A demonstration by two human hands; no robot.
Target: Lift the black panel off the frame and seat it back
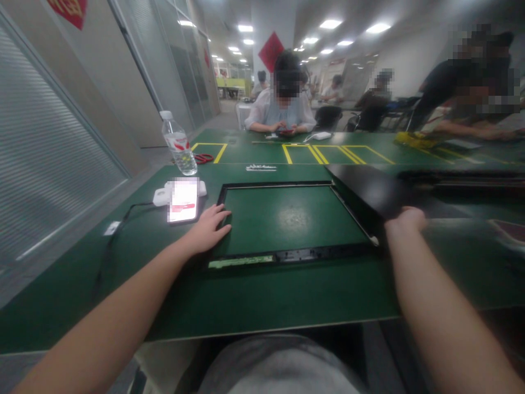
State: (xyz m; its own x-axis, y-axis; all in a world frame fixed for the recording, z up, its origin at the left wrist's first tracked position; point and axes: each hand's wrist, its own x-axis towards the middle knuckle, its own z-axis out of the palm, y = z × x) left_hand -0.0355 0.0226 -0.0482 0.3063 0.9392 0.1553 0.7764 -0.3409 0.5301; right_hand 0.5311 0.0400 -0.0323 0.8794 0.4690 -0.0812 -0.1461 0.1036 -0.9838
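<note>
A thin black rectangular frame (287, 255) lies flat on the green table (254, 301) in front of me, with a strip of circuit board along its near edge. My left hand (209, 230) rests flat on the frame's left edge, fingers spread. My right hand (404, 221) is closed on the near edge of a black panel (369, 191) that is tilted up at the frame's right side.
A phone (183, 201) lies left of the frame beside a white charger (161, 196) with a black cable. A water bottle (178, 143) and red scissors (204, 158) stand further back. Several people sit at the far side and at the right.
</note>
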